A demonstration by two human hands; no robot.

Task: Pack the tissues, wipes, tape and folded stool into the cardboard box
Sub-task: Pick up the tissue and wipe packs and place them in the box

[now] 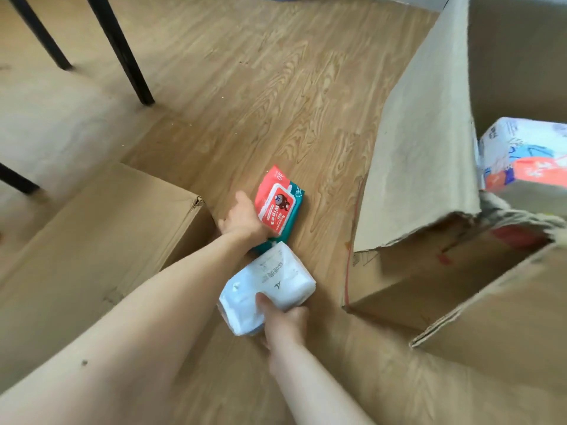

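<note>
A red wipes pack (277,201) lies on top of a teal pack (294,207) on the wooden floor at the centre. My left hand (242,217) grips the red pack's near left side. Just in front, my right hand (283,325) holds a white tissue pack (267,289), thumb on top, low over the floor. The open cardboard box (414,271) stands at the right with its flaps up. Inside it sit a white-and-blue tissue pack (515,142) and an orange pack (540,171). I see no tape or stool.
A closed cardboard box (101,228) lies at the left, touching my left forearm. Black furniture legs (122,50) stand at the upper left, another (17,179) at the left edge. Bare wooden floor (245,87) stretches beyond the packs.
</note>
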